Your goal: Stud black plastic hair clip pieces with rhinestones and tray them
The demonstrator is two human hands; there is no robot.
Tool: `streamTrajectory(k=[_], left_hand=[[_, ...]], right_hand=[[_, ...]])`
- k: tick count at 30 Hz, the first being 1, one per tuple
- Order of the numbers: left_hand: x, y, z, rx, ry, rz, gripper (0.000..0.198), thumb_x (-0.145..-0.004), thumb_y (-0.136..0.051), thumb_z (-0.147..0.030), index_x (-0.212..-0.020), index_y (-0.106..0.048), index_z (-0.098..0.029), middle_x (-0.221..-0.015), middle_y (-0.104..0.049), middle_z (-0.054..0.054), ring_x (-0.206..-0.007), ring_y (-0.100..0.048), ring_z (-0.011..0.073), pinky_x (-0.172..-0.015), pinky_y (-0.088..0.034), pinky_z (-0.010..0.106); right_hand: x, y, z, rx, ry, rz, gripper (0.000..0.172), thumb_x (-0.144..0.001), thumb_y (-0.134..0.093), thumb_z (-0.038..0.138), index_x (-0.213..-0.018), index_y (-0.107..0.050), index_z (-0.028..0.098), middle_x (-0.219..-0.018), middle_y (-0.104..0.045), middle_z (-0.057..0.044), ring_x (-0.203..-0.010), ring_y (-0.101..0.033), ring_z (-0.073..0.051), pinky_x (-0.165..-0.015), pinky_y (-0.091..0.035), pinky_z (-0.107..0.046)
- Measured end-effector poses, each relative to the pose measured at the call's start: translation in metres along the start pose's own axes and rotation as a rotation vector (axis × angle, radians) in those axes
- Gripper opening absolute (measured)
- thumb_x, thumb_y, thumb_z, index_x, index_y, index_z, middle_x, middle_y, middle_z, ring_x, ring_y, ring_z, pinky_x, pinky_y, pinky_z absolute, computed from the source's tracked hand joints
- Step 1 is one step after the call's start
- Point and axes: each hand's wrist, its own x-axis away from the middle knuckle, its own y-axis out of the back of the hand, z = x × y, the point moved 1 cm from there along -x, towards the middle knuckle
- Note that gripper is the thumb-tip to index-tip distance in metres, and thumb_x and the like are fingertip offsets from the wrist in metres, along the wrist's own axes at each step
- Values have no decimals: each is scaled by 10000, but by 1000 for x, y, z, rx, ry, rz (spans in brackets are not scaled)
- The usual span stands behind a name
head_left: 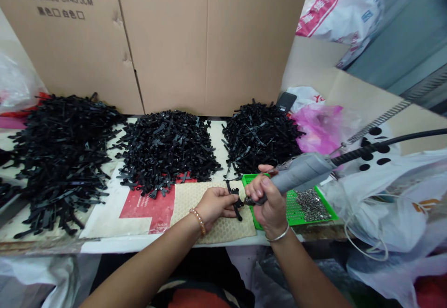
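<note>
My left hand pinches a small black plastic part above a honeycomb-textured mat. Wrapped around the front of a grey electric screwdriver is my right hand. The screwdriver lies nearly level, its tip pointing left and meeting the black part, though the exact contact point is too small to make out. Just beyond and to the right of my right hand sits a green tray with a heap of small metal screws.
Three piles of black plastic parts stand along the table: left pile, middle pile, right pile. A large cardboard box rises behind them. A coiled spring and black cable run rightward from the screwdriver. Plastic bags crowd the right.
</note>
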Motion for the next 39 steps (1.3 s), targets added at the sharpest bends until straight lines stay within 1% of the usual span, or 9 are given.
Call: streamTrajectory(k=[5,10,13,19,24,29,34,39], left_hand=[[-1,0,1,11,-2,2,366,-590,-838,-330,-652,-544,-121,-652,-643,45,-573,-636,136,-556,-555,253],[1,-1,-1,1,9,-7,343,-633,-817,-287,-613,-513,-129,-620,-630,38,-562,-628,128,-539,-547,236],[1,-2,-1,-12,4,-10,317,-651,-805,-282,-628,-533,-121,-635,-641,45,-563,-626,123,-549,-550,238],[-2,0,2,-5,1,-5,336,-630,-818,-298,-629,-529,-126,-663,-649,50,-588,-640,139,-556,-553,251],[-2,0,1,-8,1,-8,298,-659,-797,-265,-632,-536,-125,-657,-648,50,-590,-639,141,-562,-552,258],[1,-3,-3,-14,21,-19,257,-705,-755,-208,-622,-528,-121,-635,-639,45,-560,-621,121,-546,-545,240],[2,-3,-4,-3,18,-25,306,-679,-781,-224,-597,-500,-132,-612,-628,35,-550,-622,125,-546,-549,245],[0,-2,-1,-11,10,-24,295,-687,-775,-230,-613,-508,-129,-648,-643,49,-575,-636,135,-548,-555,249]], right_hand=[[-1,-1,2,18,-8,-10,241,-768,-639,366,-945,-539,237,-500,-331,94,-401,-296,-86,-455,-328,-243],[0,1,-1,-4,-2,9,227,-791,-641,341,-967,-545,233,-509,-347,90,-411,-311,-84,-463,-338,-234],[1,2,-2,1,-7,4,244,-789,-647,346,-973,-537,230,-512,-350,93,-413,-315,-84,-461,-332,-230],[1,0,-1,1,-3,-2,249,-787,-646,345,-973,-532,225,-513,-353,95,-411,-312,-81,-463,-328,-229],[1,0,-1,-10,0,2,223,-789,-647,325,-958,-544,223,-510,-358,93,-411,-320,-79,-460,-335,-223],[3,-1,-1,-23,16,10,197,-794,-646,294,-956,-562,219,-514,-367,92,-414,-328,-73,-457,-345,-212],[3,-3,-1,-24,12,20,192,-790,-651,296,-946,-569,219,-510,-366,91,-411,-327,-73,-455,-347,-211],[3,-2,-2,-48,9,26,186,-798,-651,278,-959,-576,222,-522,-368,88,-423,-335,-70,-464,-351,-208]])
